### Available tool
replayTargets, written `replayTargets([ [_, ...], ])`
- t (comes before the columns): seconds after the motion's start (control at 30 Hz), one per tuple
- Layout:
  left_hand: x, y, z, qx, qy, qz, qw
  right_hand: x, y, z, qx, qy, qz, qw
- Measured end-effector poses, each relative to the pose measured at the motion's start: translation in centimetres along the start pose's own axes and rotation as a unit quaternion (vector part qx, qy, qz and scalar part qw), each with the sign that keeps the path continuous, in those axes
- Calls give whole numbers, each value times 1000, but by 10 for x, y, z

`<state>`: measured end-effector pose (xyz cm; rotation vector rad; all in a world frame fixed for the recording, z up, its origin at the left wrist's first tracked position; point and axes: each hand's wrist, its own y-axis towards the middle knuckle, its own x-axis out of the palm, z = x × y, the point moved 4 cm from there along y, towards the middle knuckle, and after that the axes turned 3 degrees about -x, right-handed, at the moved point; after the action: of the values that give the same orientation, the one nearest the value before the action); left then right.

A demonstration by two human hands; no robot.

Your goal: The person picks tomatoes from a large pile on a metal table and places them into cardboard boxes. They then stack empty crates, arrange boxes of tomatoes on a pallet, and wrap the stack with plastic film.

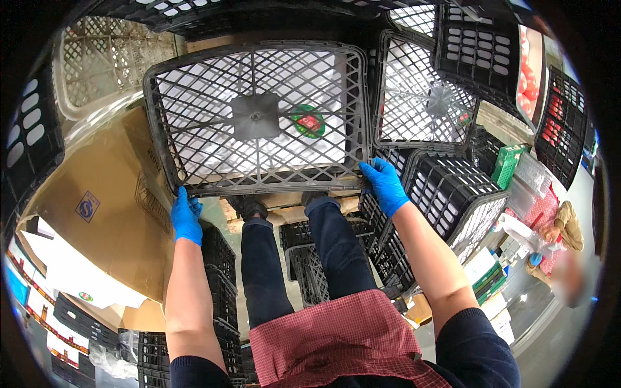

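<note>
A black plastic lattice crate [256, 180] is before me, its mesh side facing me, with white sheets and a green-and-red printed mark showing through the mesh. My left hand [186, 216], in a blue glove, grips its lower left corner. My right hand [385, 184], gloved likewise, holds the lower right corner. Each thumb lies on the near rim; the other fingers are partly hidden. To the right of the held crate is a similar black crate [383, 92] with white sheets in it.
A large open cardboard box [109, 189] stands at left. Black crates [436, 179] are stacked at right, near a green crate [507, 165]. A wooden pallet [286, 200] lies by my feet. Another person [570, 228] is at far right, beside a table. Red round items sit in crates at upper right.
</note>
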<state>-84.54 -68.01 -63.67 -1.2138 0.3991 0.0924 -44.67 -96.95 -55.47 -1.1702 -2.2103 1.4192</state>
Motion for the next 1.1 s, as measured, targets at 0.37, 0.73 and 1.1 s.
replayTargets([
  [0.37,26,-49,102,105,-101,-104,984,20,8,-13,1,54,11,998],
  [0.73,-20,-130,51,-7,-163,-197,967,-33,-161,-90,-79,56,-7,995],
  [1.1,37,-318,8,-7,300,-327,896,-221,-430,-34,-49,209,147,966],
])
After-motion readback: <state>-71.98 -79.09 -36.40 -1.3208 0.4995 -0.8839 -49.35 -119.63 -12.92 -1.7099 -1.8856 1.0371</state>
